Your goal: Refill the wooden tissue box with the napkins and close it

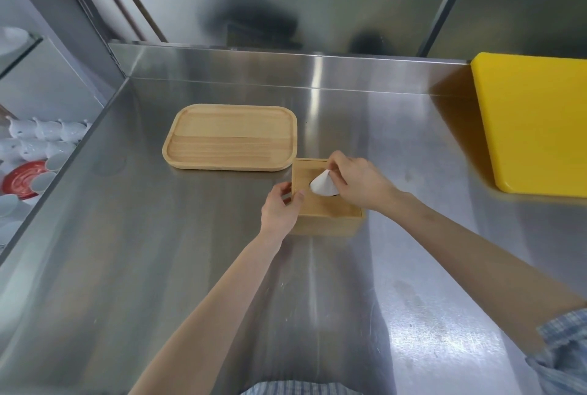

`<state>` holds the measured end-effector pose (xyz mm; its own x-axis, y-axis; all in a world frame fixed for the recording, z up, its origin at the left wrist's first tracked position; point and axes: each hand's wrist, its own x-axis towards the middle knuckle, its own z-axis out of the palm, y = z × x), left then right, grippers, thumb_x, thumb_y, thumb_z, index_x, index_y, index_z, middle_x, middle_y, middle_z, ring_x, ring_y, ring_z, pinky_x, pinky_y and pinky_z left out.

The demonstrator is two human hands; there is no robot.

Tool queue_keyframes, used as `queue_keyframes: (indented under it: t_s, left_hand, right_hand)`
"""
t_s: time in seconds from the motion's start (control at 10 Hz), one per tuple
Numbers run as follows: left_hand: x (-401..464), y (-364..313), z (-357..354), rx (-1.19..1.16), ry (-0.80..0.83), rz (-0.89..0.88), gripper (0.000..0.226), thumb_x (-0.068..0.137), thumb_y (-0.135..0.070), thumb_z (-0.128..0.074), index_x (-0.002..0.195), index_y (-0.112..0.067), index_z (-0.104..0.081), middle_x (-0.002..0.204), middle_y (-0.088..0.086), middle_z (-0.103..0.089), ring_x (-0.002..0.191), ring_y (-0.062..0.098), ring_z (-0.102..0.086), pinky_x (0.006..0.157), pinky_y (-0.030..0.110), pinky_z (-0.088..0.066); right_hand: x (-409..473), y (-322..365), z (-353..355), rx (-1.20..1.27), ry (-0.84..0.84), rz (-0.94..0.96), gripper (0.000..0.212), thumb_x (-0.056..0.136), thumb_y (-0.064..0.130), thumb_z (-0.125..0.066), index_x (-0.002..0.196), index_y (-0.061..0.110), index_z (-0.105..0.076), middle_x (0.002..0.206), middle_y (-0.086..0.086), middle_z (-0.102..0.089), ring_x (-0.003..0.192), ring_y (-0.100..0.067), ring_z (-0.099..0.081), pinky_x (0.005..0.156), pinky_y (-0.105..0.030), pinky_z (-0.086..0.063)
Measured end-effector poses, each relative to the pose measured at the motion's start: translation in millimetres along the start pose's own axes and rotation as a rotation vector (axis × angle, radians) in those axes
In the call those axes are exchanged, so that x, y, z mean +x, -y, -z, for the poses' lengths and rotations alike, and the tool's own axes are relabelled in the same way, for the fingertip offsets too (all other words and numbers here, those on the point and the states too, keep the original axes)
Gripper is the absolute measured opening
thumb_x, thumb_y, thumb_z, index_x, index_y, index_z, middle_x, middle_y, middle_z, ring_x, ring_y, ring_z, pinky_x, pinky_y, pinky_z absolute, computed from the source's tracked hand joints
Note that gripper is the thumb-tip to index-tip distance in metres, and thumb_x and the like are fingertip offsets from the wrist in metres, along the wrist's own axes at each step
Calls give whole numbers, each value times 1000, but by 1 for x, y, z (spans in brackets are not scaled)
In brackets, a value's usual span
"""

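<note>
The wooden tissue box [330, 220] stands on the steel counter with its slotted lid on top. A white napkin [322, 184] sticks up as a cone through the dark opening in the lid. My right hand [359, 183] pinches the napkin's tip from the right. My left hand [281, 207] grips the box's left edge, thumb on the lid and fingers on the side. The rest of the napkins inside the box are hidden.
A wooden tray [230, 137] lies just behind and left of the box. A yellow cutting board [533, 124] lies at the right edge. Left of the counter, below its rim, sit white cups [41, 134] and a red plate [22, 178]. A steel wall rises behind.
</note>
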<state>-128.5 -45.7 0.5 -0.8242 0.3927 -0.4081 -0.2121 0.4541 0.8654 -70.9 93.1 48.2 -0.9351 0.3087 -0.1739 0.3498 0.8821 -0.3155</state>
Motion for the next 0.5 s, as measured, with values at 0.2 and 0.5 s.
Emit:
queue_keyframes:
  t_s: [0.2,0.5]
  left_hand:
    - [0,-3,2,50,-3,-27,46,90,-31,-54,131,-13,-45,133,3,-54,118,17,-51,87,22,-35]
    - [5,-17,10,347,33,-156,58,91,-35,-49,142,-15,-29,148,8,-37,135,27,-35,106,39,-33]
  right_hand:
    - [-2,0,1,141,-23,-39,20,97,16,-34,110,5,-45,103,-21,-63,78,-29,-51,64,-32,-41]
    - [4,-2,1,162,-83,-84,34,97,27,-39,126,13,-49,127,-8,-60,117,-28,-55,99,-42,-47]
